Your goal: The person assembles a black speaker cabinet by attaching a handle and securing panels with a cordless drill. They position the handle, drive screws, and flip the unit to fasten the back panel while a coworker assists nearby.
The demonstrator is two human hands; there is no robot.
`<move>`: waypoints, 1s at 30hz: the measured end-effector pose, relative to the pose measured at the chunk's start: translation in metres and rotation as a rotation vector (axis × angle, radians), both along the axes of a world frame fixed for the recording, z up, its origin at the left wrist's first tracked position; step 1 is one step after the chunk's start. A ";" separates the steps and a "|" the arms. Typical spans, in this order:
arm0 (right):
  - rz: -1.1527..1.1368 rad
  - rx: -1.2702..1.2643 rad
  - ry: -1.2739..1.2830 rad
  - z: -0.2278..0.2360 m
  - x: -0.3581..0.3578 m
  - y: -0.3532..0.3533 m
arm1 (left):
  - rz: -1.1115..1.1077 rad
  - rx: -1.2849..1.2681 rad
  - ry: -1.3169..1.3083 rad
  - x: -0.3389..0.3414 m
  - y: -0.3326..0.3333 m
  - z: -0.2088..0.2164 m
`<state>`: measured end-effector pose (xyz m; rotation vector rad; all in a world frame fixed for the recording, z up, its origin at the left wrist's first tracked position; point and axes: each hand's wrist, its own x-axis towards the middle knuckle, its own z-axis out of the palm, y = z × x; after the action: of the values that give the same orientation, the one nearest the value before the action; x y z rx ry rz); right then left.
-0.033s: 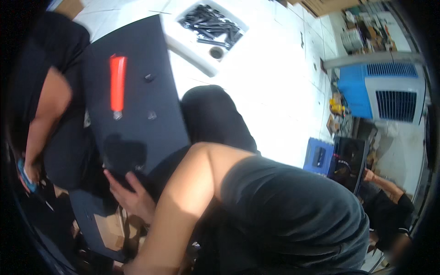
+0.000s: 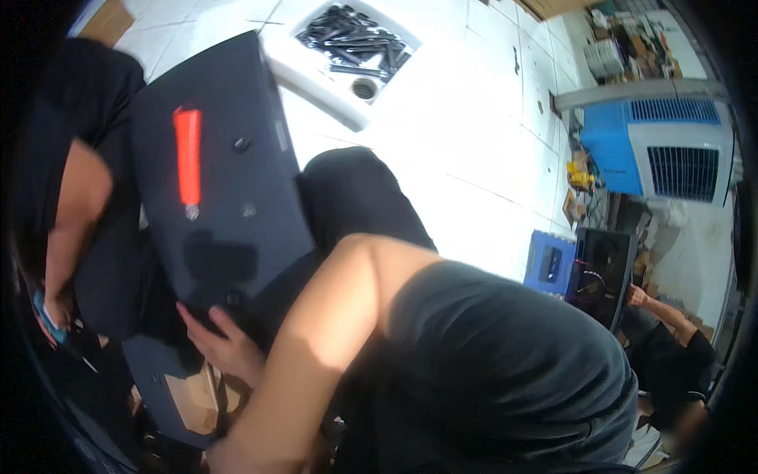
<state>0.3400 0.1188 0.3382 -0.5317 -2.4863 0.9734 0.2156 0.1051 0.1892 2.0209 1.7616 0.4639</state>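
Note:
A large dark panel (image 2: 217,150), perhaps a cabinet's side, lies slanted beside my bent knee. On it rest an orange-red handled tool (image 2: 188,158) and a small dark knob-like piece (image 2: 242,144). My left hand (image 2: 225,341) is at the panel's near edge, fingers stretched out and apart, touching or almost touching it. My right forearm (image 2: 316,355) crosses in front of the left wrist and runs down to the lower edge; the right hand itself is out of sight. Below the left hand, a dark box-like part (image 2: 154,379) shows a bare wooden inside (image 2: 193,403).
A co-worker's hand (image 2: 57,310) at the left holds a bluish object. A white foam tray (image 2: 316,91) of black wrapped parts stands on the white tiled floor (image 2: 466,150). At the right are a blue-and-white air cooler (image 2: 612,150) and another person's hand (image 2: 636,295) at a black cabinet (image 2: 600,272).
The panel and the tool on it appear slightly farther left and lower, as the whole view shifts a little. My left hand keeps its place at the panel's edge.

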 end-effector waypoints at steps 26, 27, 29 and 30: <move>-1.688 -0.176 -0.888 -0.521 0.629 -0.088 | 0.108 0.188 -0.037 0.025 0.004 -0.017; -1.777 -0.129 -0.637 -0.492 0.611 -0.091 | 0.097 0.184 -0.018 0.025 0.006 -0.015; -1.846 0.033 -0.067 -0.422 0.558 -0.102 | 0.106 0.208 0.003 0.025 0.006 -0.011; -1.828 -0.300 0.499 -0.382 0.522 -0.109 | 0.107 0.221 0.013 0.025 0.006 -0.009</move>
<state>0.8621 0.0102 -0.0435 -1.7898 -0.6481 0.4570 0.2406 0.1111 0.1798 2.0845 1.9064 0.7088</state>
